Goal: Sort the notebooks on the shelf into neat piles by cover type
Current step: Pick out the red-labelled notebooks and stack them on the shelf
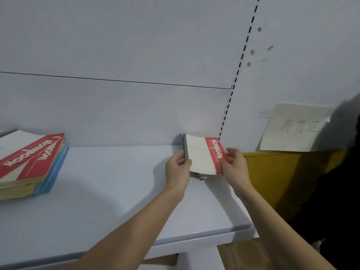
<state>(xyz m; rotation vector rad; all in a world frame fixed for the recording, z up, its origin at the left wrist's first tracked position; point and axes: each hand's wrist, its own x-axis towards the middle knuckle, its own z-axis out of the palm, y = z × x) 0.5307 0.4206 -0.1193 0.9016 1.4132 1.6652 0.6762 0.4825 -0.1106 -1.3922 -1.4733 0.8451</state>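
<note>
- Two hands at work near the right end of the shelf (pixel 116 191), both bare forearms reaching in from the bottom edge.
- Left hand (pixel 178 168) curled round the left edge of a grey-covered notebook (pixel 185 148), thumb on the near face, fingers mostly hidden behind it.
- Right hand (pixel 234 162) pinching the red band at the right edge of a white notebook (pixel 200 154), thumb on top, fingers loosely bent; fingertips under the cover out of sight.
- White notebook held flat just above the shelf, red strip printed "NOTEBOOK" along its right side.
- Grey notebook standing on edge, touching the white one's left side; hard to tell whether one book or two thin ones there.
- Beneath the white notebook, a dark spiral binding (pixel 200 176) peeking out; the rest of that item hidden.
- Well apart at the left, one pile of notebooks (pixel 33 168): two red-and-white covers on top, slightly fanned, yellowish pages and a blue cover below; exact count unclear, pile cut off by the left edge.
- Right of the shelf, a yellow bin (pixel 282 172), partly covered by a dark blurred shape.
- Behind it, a paper sign (pixel 292 129) taped to the wall with faint handwriting, not legible.
</note>
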